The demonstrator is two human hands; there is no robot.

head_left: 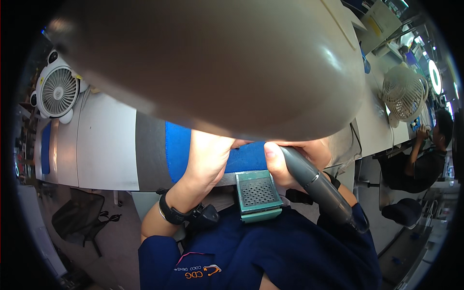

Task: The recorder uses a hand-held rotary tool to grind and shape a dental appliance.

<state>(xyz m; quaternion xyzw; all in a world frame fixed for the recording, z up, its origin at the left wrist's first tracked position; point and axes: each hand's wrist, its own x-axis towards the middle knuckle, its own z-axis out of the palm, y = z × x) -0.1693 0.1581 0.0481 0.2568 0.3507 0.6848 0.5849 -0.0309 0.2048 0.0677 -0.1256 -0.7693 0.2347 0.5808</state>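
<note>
My right hand [278, 169] is wrapped round a thick dark grey rotary handpiece [314, 184], thumb along its side. The tool slants from the fingers down to the right, and a cord leaves its rear end. My left hand [210, 152] is above a blue mat [179, 150], close to the right one. A big beige lamp-like hood [232, 72] hides its fingers, whatever they hold, and the handpiece's tip. Just below the hands, at the bench edge, sits a green tray with a perforated dark plate [259, 192].
A white fan [59, 92] stands on the light bench [106, 140] at left. Another fan [405, 94] is at right, near a seated person in dark clothes [420, 162]. A black bag [79, 215] lies lower left. Dark bands with attached devices circle both my wrists.
</note>
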